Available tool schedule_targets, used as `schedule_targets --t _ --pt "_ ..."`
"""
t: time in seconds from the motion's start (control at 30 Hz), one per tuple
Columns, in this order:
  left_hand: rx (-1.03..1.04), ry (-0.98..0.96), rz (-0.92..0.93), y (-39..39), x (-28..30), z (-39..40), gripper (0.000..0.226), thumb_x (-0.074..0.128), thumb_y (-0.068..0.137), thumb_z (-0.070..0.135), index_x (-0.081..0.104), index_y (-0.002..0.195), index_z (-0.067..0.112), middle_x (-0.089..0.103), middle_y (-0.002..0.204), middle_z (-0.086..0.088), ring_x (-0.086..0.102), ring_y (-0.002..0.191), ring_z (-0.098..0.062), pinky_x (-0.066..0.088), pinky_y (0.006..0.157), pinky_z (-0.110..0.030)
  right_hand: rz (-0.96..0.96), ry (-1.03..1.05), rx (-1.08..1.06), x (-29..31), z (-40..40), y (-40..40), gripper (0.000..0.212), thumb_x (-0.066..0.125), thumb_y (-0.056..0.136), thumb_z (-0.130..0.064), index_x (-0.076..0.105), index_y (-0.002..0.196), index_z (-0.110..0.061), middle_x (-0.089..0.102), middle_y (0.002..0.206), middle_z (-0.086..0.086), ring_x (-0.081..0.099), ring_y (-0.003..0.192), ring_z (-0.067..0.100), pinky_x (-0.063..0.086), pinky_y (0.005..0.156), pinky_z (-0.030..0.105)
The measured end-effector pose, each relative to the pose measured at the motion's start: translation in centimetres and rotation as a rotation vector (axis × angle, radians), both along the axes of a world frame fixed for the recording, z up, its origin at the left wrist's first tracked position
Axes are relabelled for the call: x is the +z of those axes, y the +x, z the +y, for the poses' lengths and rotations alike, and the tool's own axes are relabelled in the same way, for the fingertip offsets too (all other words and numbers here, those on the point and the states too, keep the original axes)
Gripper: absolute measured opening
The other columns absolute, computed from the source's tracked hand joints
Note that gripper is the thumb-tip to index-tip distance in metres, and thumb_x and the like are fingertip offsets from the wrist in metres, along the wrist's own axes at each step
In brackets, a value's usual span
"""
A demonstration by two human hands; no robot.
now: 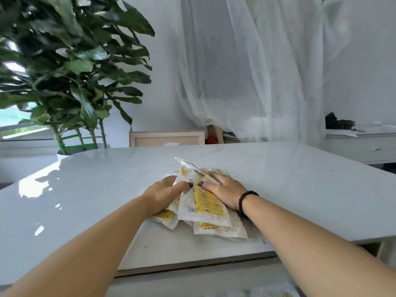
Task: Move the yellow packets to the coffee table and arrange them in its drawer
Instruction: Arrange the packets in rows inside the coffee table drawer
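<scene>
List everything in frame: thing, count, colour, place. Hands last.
yellow packets: a loose overlapping pile, exact count unclear, yellow and white, on the table near its front edge
table: one, glossy white, fills the foreground
potted plant: one, dark green leaves, behind the table at left
curtain: one, sheer white, background centre and right
framed panel: one, pale wood, behind the table's far edge
cabinet: one, white, far right, with a dark object and papers on top
bracelet: one, dark beads, on the right wrist
left hand: grips the left side of the pile
right hand: rests on top of the pile, fingers spread
</scene>
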State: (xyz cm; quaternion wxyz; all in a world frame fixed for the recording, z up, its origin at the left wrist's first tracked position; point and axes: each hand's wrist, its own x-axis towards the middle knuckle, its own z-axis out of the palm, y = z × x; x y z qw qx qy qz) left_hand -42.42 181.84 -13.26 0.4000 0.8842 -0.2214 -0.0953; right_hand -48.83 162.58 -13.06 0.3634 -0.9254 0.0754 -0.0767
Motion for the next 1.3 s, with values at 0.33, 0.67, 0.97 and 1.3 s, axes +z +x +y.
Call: schedule_targets --t 0.33,0.67,0.97,1.3 --pt "0.142 -0.101 -0.115 -3.5 -0.7 2.6 0.093 0.045 0.061 0.086 0.048 0.138 0.034 0.049 0.144 0.007 0.046 0.130 -0.020 0.029 0.113 -0.046 -0.042 -0.109 -0.117 -0.5 3.1 -3.6 0.064 0.038 0.083 -0.060 0.035 0.142 -0.037 0.036 0.150 -0.008 0.036 0.136 0.019 0.031 0.111 0.040" --pt "-0.183 -0.026 -0.511 -12.0 0.1 2.0 0.082 0.036 0.064 0.092 0.033 0.137 0.056 0.021 0.155 0.024 0.007 0.147 -0.003 0.012 0.120 -0.039 -0.070 0.160 -0.285 -0.3 2.5 -3.1 0.042 0.047 0.081 -0.039 0.058 0.121 -0.039 0.065 0.119 -0.006 0.058 0.110 0.022 0.045 0.098 0.035" --pt "-0.172 0.435 -0.528 -11.6 -1.0 0.4 0.096 0.040 0.063 0.090 0.005 0.146 0.056 -0.001 0.159 0.023 -0.013 0.147 -0.005 -0.007 0.120 -0.049 -0.393 0.346 -0.320 -0.2 0.3 -4.0 0.023 0.055 0.092 -0.017 0.068 0.111 -0.016 0.069 0.104 0.001 0.062 0.087 0.016 0.048 0.070 0.020" --pt "-0.017 0.351 -0.507 -10.1 -1.1 0.5 0.082 0.042 0.080 0.077 0.007 0.149 0.050 0.002 0.162 0.015 -0.008 0.149 -0.011 0.000 0.120 -0.053 -0.596 0.599 -0.398 2.4 -2.4 -5.0 0.012 0.066 0.086 -0.014 0.061 0.077 -0.021 0.065 0.076 -0.006 0.063 0.071 0.013 0.049 0.062 0.020"
